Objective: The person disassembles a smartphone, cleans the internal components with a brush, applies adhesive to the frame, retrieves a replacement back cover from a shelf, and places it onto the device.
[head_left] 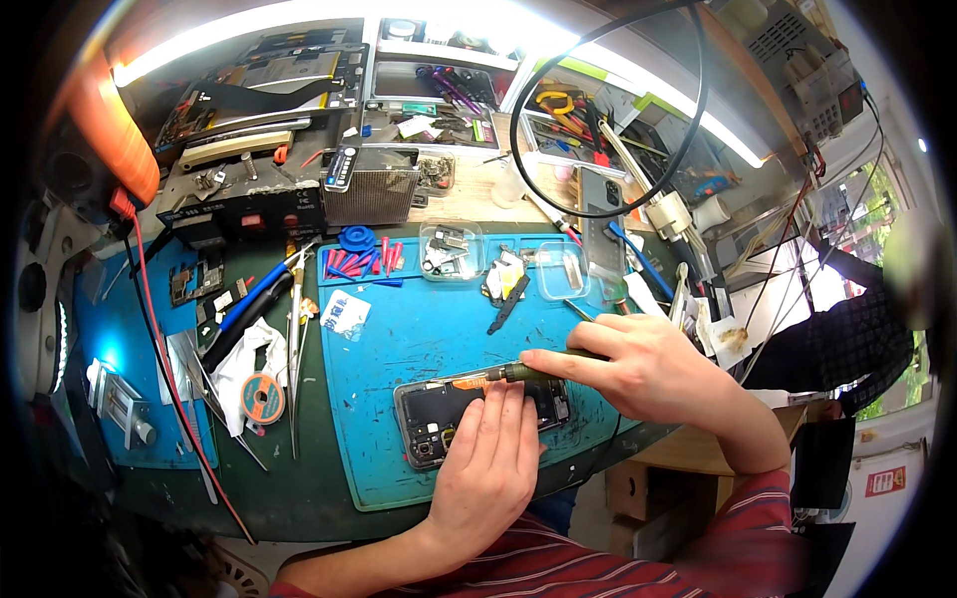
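Note:
My left hand (pixel 483 468) lies with straight fingers side by side over an opened phone (pixel 421 419) on the blue silicone mat (pixel 361 478), its fingertips at the orange flex cable. My right hand (pixel 638 364) grips a dark olive slim tool (pixel 526 372), index finger stretched along it, the tool's tip at the phone's upper edge beside my left fingertips. Whether that tip touches the phone is too small to tell.
Behind are small screwdrivers (pixel 389 257), plastic boxes (pixel 452 249) and a metal device (pixel 242 219). Loose tweezers (pixel 295 349) and a solder wick spool (pixel 262 399) lie left. A black cable (pixel 514 140) loops overhead. Another person (pixel 847 339) is at the right.

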`<move>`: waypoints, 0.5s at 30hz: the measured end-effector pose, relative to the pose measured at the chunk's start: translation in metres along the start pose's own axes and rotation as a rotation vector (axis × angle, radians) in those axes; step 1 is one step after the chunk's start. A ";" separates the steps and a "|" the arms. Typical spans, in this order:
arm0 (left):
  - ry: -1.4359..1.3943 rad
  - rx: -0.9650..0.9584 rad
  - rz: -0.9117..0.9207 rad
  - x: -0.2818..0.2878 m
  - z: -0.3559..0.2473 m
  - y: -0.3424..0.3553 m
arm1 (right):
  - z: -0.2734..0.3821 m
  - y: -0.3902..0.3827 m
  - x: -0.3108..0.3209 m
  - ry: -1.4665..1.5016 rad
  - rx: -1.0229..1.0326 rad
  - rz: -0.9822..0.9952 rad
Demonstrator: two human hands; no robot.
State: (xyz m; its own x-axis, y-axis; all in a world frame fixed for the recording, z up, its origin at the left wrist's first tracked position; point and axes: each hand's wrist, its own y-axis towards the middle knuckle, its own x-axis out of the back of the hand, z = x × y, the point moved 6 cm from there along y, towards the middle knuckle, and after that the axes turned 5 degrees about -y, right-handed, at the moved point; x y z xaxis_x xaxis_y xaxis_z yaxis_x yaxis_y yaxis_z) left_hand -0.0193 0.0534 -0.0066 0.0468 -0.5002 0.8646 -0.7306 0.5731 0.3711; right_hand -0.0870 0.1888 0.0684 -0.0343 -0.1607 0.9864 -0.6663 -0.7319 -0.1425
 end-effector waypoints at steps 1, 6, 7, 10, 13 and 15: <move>-0.004 -0.001 -0.005 0.000 0.000 0.000 | -0.001 -0.002 0.000 -0.003 0.002 0.001; -0.001 -0.010 -0.009 -0.002 0.000 -0.001 | -0.001 -0.004 -0.002 -0.005 -0.002 0.003; 0.000 -0.007 -0.002 -0.001 0.000 -0.001 | 0.003 0.001 -0.003 0.003 0.005 -0.014; -0.010 -0.004 -0.002 0.000 0.000 0.000 | 0.004 0.004 -0.001 0.009 0.019 -0.035; -0.010 -0.007 -0.014 0.000 0.000 0.000 | 0.003 0.002 -0.001 -0.006 0.013 -0.006; -0.004 -0.010 -0.014 -0.001 0.000 0.000 | 0.004 0.003 -0.002 0.001 0.007 0.000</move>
State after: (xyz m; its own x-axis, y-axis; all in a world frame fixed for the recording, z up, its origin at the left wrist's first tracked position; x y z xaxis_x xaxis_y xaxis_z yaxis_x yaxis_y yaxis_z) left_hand -0.0193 0.0539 -0.0070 0.0544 -0.5112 0.8577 -0.7232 0.5721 0.3869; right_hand -0.0862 0.1847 0.0659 -0.0347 -0.1597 0.9865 -0.6612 -0.7365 -0.1425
